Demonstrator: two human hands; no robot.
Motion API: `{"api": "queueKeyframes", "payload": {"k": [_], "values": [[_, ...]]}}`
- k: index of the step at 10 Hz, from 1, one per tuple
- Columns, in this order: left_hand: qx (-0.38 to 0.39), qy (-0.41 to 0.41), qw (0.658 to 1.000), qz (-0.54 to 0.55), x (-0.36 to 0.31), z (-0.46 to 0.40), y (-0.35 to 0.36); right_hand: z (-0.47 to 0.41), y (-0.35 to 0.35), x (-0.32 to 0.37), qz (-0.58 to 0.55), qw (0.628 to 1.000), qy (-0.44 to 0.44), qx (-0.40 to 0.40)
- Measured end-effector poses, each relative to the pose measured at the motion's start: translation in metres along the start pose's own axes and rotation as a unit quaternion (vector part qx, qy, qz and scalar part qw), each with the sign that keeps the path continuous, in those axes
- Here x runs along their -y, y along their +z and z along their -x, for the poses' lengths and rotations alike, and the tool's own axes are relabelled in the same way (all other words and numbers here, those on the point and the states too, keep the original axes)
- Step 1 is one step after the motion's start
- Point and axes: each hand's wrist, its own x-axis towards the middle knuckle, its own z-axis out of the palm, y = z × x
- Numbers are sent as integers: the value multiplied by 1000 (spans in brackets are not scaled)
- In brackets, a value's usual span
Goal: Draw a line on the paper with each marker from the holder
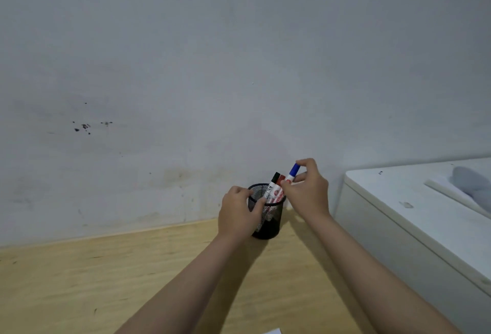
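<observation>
A black mesh holder (271, 223) stands on the wooden table by the wall. My left hand (239, 214) wraps around its left side, thumb on the rim. A black-capped marker (273, 183) and a red-capped marker (279, 187) stand inside it. My right hand (308, 190) pinches a blue-capped marker (292, 173) by its cap, the marker tilted and its lower end still at the holder's rim. A white corner of paper (272, 331) shows at the bottom edge.
The light wooden table (106, 280) meets a grey, stained wall (212, 68) at the back. A white cabinet or appliance (411, 227) stands at the right, close to my right forearm.
</observation>
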Motion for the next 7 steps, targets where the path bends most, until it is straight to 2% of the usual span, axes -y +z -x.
{"api": "queueKeyframes", "payload": {"k": [2,5,6,7], "values": [[-20,0,1000,5,1,-1,2,8,23,-19,55,996,42,65],[52,10,999,-6,-14,9,-15,17,0,12,67,994,57,63],[25,29,999,-3,-27,18,-35,23,-18,44,20,999,20,24],[-5,54,998,23,-48,39,-66,38,-47,92,-110,988,-82,-73]]}}
